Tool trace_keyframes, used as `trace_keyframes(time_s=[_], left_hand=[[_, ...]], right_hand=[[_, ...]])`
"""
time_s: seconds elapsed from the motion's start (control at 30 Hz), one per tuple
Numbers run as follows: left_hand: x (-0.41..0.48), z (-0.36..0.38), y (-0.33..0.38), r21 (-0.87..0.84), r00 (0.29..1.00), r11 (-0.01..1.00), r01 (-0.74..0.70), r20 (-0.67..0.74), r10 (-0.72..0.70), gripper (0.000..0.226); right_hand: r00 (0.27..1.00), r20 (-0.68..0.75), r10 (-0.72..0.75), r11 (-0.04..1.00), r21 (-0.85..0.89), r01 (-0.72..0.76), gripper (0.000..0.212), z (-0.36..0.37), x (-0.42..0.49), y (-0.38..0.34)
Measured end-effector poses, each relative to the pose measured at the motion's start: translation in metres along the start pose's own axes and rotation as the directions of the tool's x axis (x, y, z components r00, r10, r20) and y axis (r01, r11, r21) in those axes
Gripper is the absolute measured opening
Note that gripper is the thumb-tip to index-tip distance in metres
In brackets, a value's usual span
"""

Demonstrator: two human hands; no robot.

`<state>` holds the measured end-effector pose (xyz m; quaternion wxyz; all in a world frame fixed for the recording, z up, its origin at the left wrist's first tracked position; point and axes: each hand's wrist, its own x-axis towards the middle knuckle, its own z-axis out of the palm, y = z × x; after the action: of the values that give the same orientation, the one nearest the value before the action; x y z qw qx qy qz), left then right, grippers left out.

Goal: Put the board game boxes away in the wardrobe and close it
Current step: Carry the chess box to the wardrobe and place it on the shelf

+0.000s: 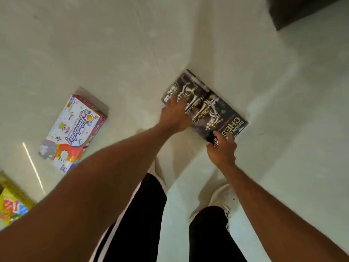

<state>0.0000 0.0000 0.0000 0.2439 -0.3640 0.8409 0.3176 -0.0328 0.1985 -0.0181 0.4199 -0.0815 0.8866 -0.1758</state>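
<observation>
With the left hand (174,115) spread flat on the chess box (204,105) and the right hand (221,150) seemingly pinching its near corner (motion-blurred), lift it level from the floor (132,44).

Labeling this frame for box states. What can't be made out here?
- Yellow box, head view: cut off by the left edge, blurred; title unreadable.
- Chess box: whether lifted or on the floor is unclear; left hand and right hand cover its near edges.
- Wardrobe: not identifiable.
</observation>
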Motion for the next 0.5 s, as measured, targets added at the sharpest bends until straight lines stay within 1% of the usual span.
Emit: trace_keyframes(time_s=[0.07,0.17,0.27,0.33,0.4,0.43,0.47,0.5], left_hand=[[0.024,0.002,-0.003,0.036,0.999,0.999,0.040,-0.023,-0.039,0.081],[0.044,-0.002,-0.017,0.004,0.991,0.992,0.127,-0.048,-0.126,0.084],[0.031,0.003,-0.028,-0.053,0.976,0.975,0.214,-0.026,-0.216,0.086],[0.010,0.010,-0.038,-0.156,0.938,0.925,0.346,0.049,-0.343,0.074],[-0.015,0.017,-0.043,-0.201,0.894,0.874,0.442,0.177,-0.412,0.048],[-0.026,0.019,-0.043,-0.177,0.893,0.879,0.443,0.178,-0.414,0.036],[-0.034,0.022,-0.043,-0.143,0.911,0.901,0.410,0.109,-0.398,0.029],[-0.038,0.021,-0.040,-0.114,0.932,0.925,0.362,0.006,-0.364,0.027]], right_hand=[[0.992,-0.082,0.095,0.995,0.034,-0.093,0.048,0.013,0.012,0.007],[0.981,-0.186,0.047,0.996,0.084,-0.032,0.047,0.023,0.017,0.012],[0.969,-0.247,0.005,0.981,0.187,0.042,0.047,0.012,0.030,0.012],[0.956,-0.285,-0.067,0.966,0.220,0.133,0.050,0.000,0.038,0.014],[0.936,-0.318,-0.155,0.958,0.182,0.220,0.052,-0.009,0.041,0.016],[0.931,-0.321,-0.175,0.959,0.159,0.235,0.053,-0.012,0.040,0.015],[0.933,-0.320,-0.168,0.962,0.152,0.225,0.055,-0.013,0.039,0.014],[0.941,-0.313,-0.131,0.968,0.164,0.189,0.057,-0.014,0.035,0.011]])
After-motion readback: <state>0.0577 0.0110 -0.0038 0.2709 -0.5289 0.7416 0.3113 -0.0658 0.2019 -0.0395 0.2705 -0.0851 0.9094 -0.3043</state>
